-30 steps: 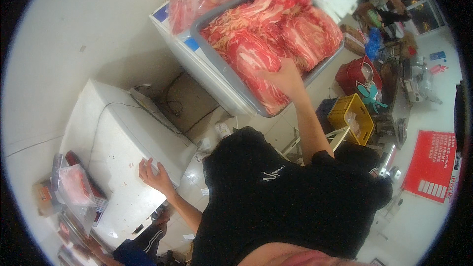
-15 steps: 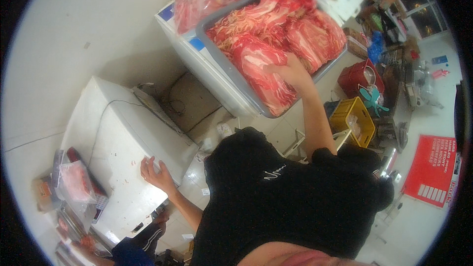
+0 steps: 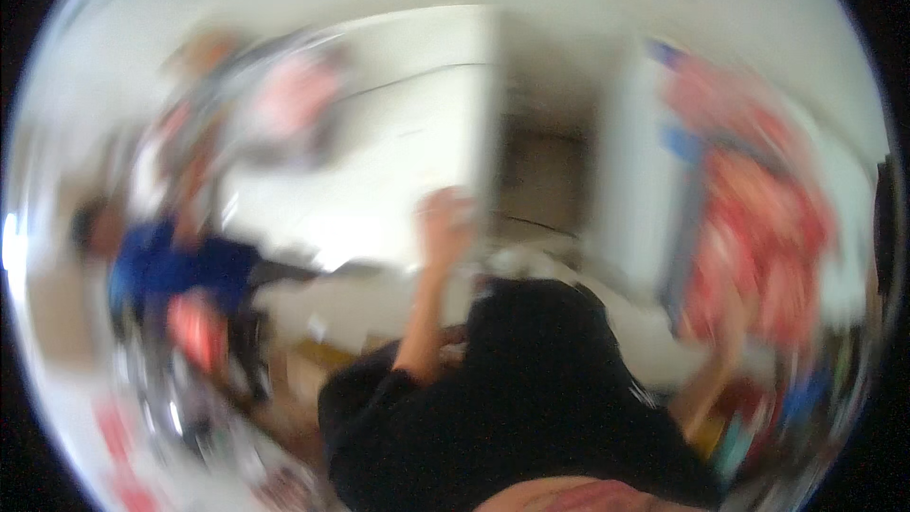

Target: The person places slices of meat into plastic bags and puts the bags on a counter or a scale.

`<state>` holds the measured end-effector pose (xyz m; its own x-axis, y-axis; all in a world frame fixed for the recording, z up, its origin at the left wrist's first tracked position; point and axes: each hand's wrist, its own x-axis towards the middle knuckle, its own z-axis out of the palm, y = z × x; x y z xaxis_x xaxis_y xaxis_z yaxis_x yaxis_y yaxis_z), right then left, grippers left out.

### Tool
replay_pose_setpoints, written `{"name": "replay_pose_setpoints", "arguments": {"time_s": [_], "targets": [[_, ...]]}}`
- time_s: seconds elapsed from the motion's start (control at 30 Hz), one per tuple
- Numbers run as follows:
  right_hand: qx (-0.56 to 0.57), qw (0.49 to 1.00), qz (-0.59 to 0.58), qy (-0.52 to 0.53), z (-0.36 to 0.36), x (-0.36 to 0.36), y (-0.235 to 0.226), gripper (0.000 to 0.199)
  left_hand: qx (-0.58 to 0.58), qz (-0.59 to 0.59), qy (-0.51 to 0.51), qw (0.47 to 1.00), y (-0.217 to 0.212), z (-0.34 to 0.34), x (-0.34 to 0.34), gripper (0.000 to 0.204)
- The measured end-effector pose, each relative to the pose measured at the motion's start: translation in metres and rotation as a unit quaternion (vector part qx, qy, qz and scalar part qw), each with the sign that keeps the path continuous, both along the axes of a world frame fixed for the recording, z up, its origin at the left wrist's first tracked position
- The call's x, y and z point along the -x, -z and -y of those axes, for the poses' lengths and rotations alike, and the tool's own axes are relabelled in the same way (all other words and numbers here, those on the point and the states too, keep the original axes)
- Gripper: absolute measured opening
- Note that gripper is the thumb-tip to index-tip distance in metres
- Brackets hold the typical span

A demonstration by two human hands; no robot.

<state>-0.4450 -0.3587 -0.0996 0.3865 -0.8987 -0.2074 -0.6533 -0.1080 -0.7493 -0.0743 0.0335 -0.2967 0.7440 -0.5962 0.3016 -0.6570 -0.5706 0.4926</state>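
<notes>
Meat [image 3: 758,228] at 3 o'clock prob. touched by R hand [image 3: 732,315]; L hand [image 3: 445,216] seen ctr.; grip of each can't be told, blurred.

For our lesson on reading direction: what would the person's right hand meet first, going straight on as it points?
Probably the heaped red raw meat in the grey rectangular tray; the right hand appears against it, though blur leaves depth unclear.

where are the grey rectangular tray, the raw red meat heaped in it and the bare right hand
Grey rectangular tray [image 3: 690,232], head view: left rim, blurred.
Raw red meat [image 3: 766,237], head view: middle of the heap.
Bare right hand [image 3: 733,315], head view: its middle, blurred.
</notes>
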Motion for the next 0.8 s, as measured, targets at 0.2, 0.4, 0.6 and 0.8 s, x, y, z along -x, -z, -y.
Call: {"name": "replay_pose_setpoints", "arguments": {"time_s": [0.2, 0.4, 0.6, 0.8], "targets": [[-0.002, 0.994, 0.037, -0.103, 0.021, -0.070, 0.039, 0.058, 0.059, -0.006, -0.022, 0.998, -0.027, 0.011, 0.003, 0.036], [-0.043, 0.983, 0.069, -0.167, 0.027, -0.115, 0.040, 0.054, 0.081, 0.003, -0.034, 0.996, -0.018, 0.013, 0.015, 0.036], [-0.124, 0.970, 0.123, -0.172, 0.036, -0.125, 0.041, 0.051, 0.072, 0.007, -0.038, 0.997, -0.015, 0.008, 0.016, 0.035], [-0.250, 0.930, 0.232, -0.135, 0.053, -0.091, 0.039, 0.048, 0.077, -0.003, -0.030, 0.997, -0.021, 0.008, 0.013, 0.031]]}}
